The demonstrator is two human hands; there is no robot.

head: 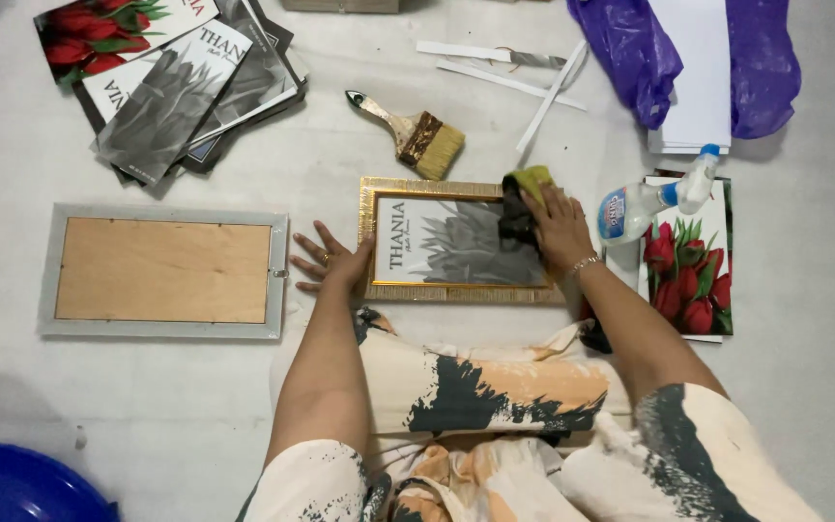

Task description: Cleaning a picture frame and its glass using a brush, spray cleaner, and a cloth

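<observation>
Seen from the head camera: gold picture frame (456,287) flat on the pale floor (340,164), just ahead of the knees, long axis running left to right, grey leaf print facing up with its upper edge toward the paintbrush (416,134).

Left hand (332,261) spread open, fingers splayed, palm down at the frame's left edge, gripping nothing.

Right hand (561,226) flat over the frame's upper right corner, fingers extended, pressing a dark and yellow-green cloth (519,201) against the glass.

Spray bottle (645,203) lying just right of that hand, nozzle pointing right, resting partly on a red tulip print (693,280).

Silver frame (161,272) face down well to the left, wooden backing up, long axis likewise left to right.

Stack of prints (176,82) at upper left; purple plastic bag (635,53) at upper right.
</observation>
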